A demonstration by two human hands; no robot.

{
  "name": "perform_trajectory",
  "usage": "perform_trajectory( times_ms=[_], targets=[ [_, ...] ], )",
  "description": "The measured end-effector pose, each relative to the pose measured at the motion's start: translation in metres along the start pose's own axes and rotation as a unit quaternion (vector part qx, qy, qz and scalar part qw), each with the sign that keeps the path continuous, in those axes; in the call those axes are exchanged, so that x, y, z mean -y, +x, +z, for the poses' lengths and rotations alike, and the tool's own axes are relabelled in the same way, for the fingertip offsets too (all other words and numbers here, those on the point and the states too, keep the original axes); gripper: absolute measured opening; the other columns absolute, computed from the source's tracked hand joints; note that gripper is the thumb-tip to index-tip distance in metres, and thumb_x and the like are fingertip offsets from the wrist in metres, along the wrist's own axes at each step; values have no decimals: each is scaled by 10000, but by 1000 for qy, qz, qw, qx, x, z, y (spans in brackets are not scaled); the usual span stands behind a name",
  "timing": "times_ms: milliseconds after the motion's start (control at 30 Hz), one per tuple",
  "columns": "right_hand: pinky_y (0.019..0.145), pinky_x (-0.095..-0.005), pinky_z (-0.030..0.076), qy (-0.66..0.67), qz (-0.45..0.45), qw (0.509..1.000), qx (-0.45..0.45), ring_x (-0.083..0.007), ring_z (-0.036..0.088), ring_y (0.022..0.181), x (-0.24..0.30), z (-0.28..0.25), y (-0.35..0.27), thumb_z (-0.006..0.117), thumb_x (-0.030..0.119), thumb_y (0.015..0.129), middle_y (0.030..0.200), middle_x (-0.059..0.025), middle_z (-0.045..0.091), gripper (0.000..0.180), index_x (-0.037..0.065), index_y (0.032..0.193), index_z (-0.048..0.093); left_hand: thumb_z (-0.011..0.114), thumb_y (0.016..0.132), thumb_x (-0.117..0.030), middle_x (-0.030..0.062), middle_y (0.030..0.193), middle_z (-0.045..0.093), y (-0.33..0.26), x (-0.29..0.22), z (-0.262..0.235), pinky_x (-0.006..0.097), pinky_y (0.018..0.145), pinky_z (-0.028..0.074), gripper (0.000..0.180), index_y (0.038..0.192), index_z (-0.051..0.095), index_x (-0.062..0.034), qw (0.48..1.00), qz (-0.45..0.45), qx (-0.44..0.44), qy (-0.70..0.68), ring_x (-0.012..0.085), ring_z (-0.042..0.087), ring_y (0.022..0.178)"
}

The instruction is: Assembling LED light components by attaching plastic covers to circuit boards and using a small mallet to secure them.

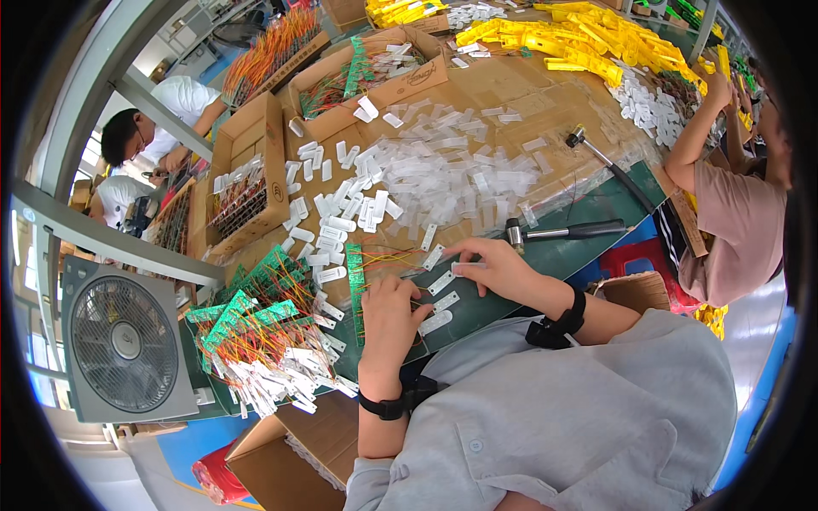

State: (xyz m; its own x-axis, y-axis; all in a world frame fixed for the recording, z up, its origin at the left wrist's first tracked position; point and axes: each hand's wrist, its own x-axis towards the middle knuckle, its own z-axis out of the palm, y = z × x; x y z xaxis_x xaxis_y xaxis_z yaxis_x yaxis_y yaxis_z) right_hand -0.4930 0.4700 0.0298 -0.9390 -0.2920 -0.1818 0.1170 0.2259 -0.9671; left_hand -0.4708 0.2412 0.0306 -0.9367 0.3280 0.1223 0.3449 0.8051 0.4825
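Note:
A long green circuit-board strip [354, 281] with red and yellow wires lies upright in front of me on the green mat. My left hand [388, 317] rests over its lower right side, fingers curled together; what they hold, if anything, is hidden. To the right, my right hand [496, 266] pinches a small pale plastic strip [467, 268] between thumb and fingers. Between the hands, several white slotted plates [441, 283] lie in a slanting row, joined to the wires. Beyond them spreads a heap of translucent strips [460, 170], with white plastic covers [341, 223] at its left.
Wired boards with white plates [256, 332] pile up at left, near a box fan [126, 341]. Two hammers [567, 230] [609, 166] lie at right. Open cartons [277, 162] stand at far left, yellow plastic parts [579, 34] at the back. Co-workers sit at both sides.

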Motion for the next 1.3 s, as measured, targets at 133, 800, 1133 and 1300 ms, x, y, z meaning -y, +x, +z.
perform_trajectory(
  times_ms=[133,800,1133,1300],
  targets=[
    [538,-257,489,-3,-5,1000,15,-98,613,597,-12,1,8,672,83,961,887,-65,680,171,27,1116,717,866,685,-133,87,855,609,-1,4,-2,428,794,441,261,841,667,-68,998,48,-14,30,306,588,915],
    [725,-258,548,139,63,978,144,-144,701,880,-10,16,45,547,111,1035,1080,-94,723,264,-4,1216,702,807,810,-3,70,858,704,1,8,0,281,719,548,194,940,664,13,962,-74,-75,-254,145,684,779],
    [772,-264,531,219,46,958,177,-169,710,914,-13,18,40,541,154,1050,1079,-121,722,298,-38,1237,673,836,795,-40,83,804,703,0,7,3,289,680,552,246,948,647,1,961,-88,-134,-224,162,693,730],
    [750,-256,539,133,-38,977,161,-140,700,873,-18,23,37,618,82,994,1008,-96,730,245,-28,1201,691,836,797,-40,83,783,703,-1,7,4,291,672,553,253,962,648,-3,959,-100,-137,-225,161,686,707]
  ],
)
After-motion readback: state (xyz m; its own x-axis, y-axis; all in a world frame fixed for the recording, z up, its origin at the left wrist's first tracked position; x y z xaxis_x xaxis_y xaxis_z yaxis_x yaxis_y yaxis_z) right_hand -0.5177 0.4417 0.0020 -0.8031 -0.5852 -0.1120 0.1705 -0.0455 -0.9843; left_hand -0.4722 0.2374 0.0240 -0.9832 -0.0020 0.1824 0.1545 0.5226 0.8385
